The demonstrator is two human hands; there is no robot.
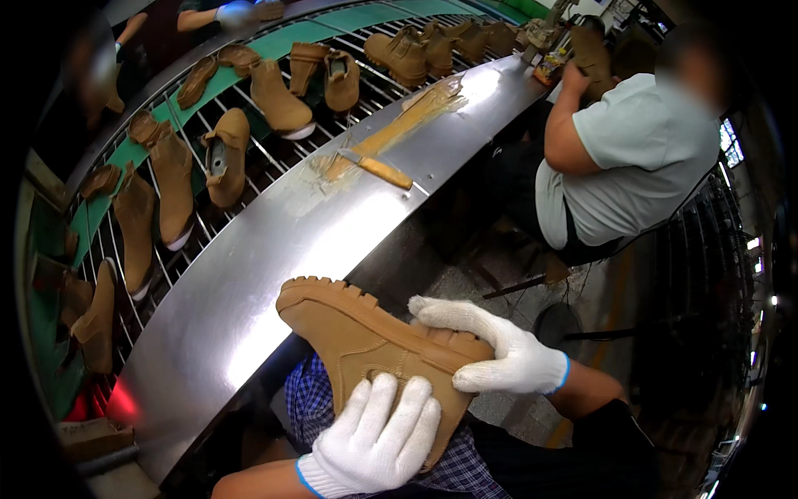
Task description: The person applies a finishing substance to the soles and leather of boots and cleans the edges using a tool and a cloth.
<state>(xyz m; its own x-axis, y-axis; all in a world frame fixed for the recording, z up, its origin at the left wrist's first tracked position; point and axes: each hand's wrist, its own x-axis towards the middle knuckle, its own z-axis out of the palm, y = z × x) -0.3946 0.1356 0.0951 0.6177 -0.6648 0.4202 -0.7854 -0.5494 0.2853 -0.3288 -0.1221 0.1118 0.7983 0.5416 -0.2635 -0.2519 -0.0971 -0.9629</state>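
A tan ankle boot (357,333) with a thick lugged sole (366,308) lies on its side over my lap, its sole edge turned up and away from me. My left hand (378,437), in a white knit glove with blue trim, presses its fingers on the boot's upper near the side panel. The gloved right hand (499,345) grips the sole at the heel end, thumb on the near side and fingers over the tread. The inside of the boot is hidden.
A curved metal bench (291,241) bears a wooden-handled knife (378,169) and a dried glue streak. Beyond it, a rack of metal rods (266,162) with a green belt holds several tan boots (170,183). A person in a light shirt (632,150) sits at right, holding a boot.
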